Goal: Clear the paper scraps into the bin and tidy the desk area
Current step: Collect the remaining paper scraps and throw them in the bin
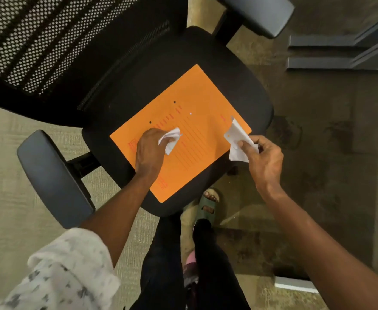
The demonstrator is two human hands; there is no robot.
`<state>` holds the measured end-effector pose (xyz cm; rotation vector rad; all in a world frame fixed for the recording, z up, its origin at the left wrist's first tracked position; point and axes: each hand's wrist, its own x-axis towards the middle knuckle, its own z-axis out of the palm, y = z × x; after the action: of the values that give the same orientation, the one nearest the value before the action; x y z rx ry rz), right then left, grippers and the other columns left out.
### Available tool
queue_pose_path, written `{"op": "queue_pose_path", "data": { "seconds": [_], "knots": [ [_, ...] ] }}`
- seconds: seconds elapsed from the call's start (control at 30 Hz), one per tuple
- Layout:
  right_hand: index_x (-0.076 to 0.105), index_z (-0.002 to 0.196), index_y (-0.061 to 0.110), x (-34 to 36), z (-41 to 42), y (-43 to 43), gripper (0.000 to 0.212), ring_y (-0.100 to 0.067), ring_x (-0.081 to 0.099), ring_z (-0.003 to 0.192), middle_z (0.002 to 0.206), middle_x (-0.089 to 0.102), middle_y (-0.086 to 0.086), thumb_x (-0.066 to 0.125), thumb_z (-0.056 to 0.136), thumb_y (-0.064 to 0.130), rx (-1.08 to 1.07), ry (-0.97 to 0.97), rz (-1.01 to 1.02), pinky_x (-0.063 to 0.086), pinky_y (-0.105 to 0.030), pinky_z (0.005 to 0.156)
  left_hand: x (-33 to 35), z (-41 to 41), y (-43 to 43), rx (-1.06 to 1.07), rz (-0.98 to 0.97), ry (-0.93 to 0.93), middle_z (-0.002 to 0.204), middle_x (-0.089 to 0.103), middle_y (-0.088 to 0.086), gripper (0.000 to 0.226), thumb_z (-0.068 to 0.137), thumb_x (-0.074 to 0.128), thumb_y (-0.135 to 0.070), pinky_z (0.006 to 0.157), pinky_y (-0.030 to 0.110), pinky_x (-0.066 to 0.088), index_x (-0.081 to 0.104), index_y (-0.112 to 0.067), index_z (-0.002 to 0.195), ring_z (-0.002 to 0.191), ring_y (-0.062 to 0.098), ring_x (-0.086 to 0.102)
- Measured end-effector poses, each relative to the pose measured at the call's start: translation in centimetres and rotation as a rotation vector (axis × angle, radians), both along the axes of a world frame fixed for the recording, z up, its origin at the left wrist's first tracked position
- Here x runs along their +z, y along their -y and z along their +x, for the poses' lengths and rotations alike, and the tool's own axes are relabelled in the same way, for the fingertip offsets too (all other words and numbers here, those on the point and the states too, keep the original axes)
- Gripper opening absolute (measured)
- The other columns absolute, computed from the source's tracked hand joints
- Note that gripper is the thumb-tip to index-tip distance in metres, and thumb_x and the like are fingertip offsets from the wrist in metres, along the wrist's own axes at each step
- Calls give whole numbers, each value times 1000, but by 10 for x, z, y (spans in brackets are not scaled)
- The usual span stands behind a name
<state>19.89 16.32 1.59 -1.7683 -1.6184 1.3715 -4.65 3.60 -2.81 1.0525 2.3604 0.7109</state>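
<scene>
An orange file folder (190, 121) lies flat on the black seat of an office chair (239, 86). My left hand (149, 151) rests on the folder's near-left part, closed around a crumpled white paper scrap (172, 138). My right hand (265, 159) hovers at the folder's right edge, pinching other white paper scraps (236, 137) between thumb and fingers. A tiny white fleck (190, 113) lies on the folder's middle. No bin is in view.
The chair's mesh backrest (60, 41) fills the upper left, with padded armrests at the left (54, 177) and top right (264, 12). My legs and a green sandal (208, 204) stand just in front of the seat. Grey furniture legs (340, 52) stand on the carpet at the right.
</scene>
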Motion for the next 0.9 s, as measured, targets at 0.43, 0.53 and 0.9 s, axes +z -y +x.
{"op": "queue_pose_path", "data": {
  "seconds": [0.43,0.53,0.9],
  "knots": [
    [75,94,21,2,-35,13,9,-1,63,72,85,71,9,72,90,29,-26,46,3,49,-19,60,-19,-24,-8,-160,66,27,105,67,9,10,94,66,-7,82,27,47,71,-5,103,97,16,59],
    [75,90,18,0,-60,7,6,5,60,69,80,67,16,71,91,23,23,26,28,44,-12,60,-26,-30,-9,-223,84,-21,99,70,9,9,92,66,-4,80,31,48,71,-6,99,95,22,61],
    [74,91,16,-8,-88,-8,5,13,58,67,79,65,17,71,91,20,77,66,66,40,-5,58,-51,-22,-3,-479,-22,-474,98,60,10,21,93,66,-16,75,39,45,49,-13,103,87,25,56]
  ]
}}
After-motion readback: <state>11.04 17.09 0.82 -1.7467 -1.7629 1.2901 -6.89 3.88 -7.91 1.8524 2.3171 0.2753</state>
